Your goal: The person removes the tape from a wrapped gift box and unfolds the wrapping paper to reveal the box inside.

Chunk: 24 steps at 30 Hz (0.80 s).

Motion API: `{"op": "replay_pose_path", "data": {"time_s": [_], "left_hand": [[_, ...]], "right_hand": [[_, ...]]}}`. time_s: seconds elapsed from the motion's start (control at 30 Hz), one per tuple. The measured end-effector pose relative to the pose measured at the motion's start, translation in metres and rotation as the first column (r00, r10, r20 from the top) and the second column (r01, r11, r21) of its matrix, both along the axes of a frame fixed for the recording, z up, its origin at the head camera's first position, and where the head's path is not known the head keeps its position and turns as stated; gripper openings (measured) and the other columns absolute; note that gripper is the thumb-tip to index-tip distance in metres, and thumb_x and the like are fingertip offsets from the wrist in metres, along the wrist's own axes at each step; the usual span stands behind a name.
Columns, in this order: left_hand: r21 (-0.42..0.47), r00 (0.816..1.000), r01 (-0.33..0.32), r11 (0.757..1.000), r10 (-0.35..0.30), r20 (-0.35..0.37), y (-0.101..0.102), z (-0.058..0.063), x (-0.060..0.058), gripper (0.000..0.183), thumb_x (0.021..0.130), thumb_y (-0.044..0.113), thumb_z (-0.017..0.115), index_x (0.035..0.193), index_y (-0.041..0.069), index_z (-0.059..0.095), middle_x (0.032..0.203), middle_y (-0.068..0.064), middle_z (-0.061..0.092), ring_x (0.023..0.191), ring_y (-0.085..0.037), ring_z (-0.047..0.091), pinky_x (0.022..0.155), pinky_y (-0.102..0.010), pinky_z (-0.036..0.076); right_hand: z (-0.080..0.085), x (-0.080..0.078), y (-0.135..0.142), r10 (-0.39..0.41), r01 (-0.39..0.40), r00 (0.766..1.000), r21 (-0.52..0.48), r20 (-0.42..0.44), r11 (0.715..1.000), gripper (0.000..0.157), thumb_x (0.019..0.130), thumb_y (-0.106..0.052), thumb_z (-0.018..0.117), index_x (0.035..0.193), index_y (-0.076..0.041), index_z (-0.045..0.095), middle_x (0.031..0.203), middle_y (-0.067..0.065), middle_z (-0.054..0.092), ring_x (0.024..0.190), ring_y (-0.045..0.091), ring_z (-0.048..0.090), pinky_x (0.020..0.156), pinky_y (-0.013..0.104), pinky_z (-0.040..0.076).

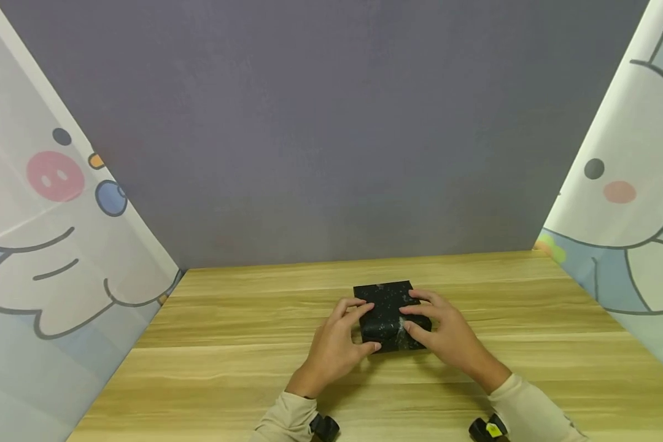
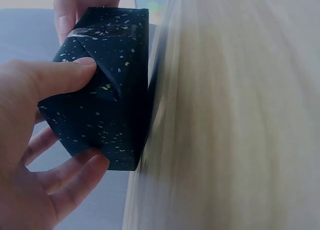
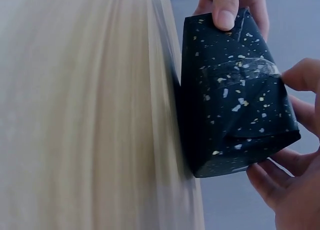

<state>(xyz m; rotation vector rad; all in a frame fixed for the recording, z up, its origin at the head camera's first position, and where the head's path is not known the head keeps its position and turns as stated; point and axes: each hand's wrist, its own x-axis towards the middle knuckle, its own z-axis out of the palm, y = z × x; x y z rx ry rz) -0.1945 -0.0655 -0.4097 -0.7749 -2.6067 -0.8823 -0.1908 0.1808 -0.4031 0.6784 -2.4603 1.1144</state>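
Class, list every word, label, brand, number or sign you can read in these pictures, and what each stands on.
No readable text in any view.
Speckled black wrapped package: no lettering shows.
Yellow patch on the black right-wrist device: too small to tell whether it bears text.
Cartoon side panels: drawings only.

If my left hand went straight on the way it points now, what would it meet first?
The black speckled package. Your left hand seems to be touching it, though exact finger contact is hard to judge.
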Motion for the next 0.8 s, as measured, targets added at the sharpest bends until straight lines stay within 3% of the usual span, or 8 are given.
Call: {"op": "replay_pose_path", "data": {"time_s": [0.17, 0.4, 0.7, 0.8], "left_hand": [[-0.011, 1.0, 0.009, 1.0, -0.009, 0.028, -0.002, -0.001, 0.002, 0.067, 0.079, 0.037, 0.087, 0.139, 0.017, 0.062, 0.139, 0.005, 0.049, 0.087, -0.01, 0.061, 0.07, -0.025, 0.048], [-0.013, 0.999, 0.036, 0.999, -0.035, 0.023, -0.001, -0.003, 0.004, 0.066, 0.077, 0.034, 0.089, 0.136, 0.017, 0.064, 0.137, 0.005, 0.05, 0.081, -0.008, 0.06, 0.067, -0.022, 0.047], [-0.027, 0.999, 0.017, 0.999, -0.016, 0.03, 0.001, 0.003, -0.002, 0.066, 0.076, 0.035, 0.089, 0.135, 0.02, 0.064, 0.136, 0.008, 0.048, 0.081, -0.004, 0.057, 0.064, -0.022, 0.046], [-0.028, 1.0, 0.013, 1.0, -0.012, 0.022, 0.001, 0.004, -0.003, 0.066, 0.076, 0.035, 0.089, 0.135, 0.021, 0.064, 0.137, 0.009, 0.048, 0.094, -0.008, 0.061, 0.066, -0.022, 0.047]], "right_hand": [[0.001, 0.003, -0.003, 0.002, -0.003, 1.0, 0.018, 0.024, 1.0, 0.021, 0.089, -0.02, 0.078, 0.109, -0.014, 0.079, 0.139, 0.014, 0.056, 0.126, 0.043, 0.051, 0.092, 0.062, 0.048], [0.005, 0.011, -0.004, -0.015, 0.015, 0.998, -0.002, 0.064, 1.0, 0.013, 0.086, -0.018, 0.081, 0.098, -0.022, 0.08, 0.135, 0.012, 0.059, 0.125, 0.043, 0.053, 0.091, 0.061, 0.048], [0.015, 0.007, -0.006, -0.033, 0.032, 0.995, 0.014, 0.097, 0.999, 0.012, 0.085, -0.017, 0.082, 0.093, -0.024, 0.079, 0.134, 0.012, 0.06, 0.124, 0.042, 0.053, 0.093, 0.06, 0.048], [0.018, 0.005, -0.006, -0.029, 0.027, 0.993, 0.014, 0.115, 1.0, 0.01, 0.086, -0.017, 0.081, 0.092, -0.025, 0.078, 0.134, 0.012, 0.059, 0.125, 0.042, 0.053, 0.094, 0.06, 0.047]]}}
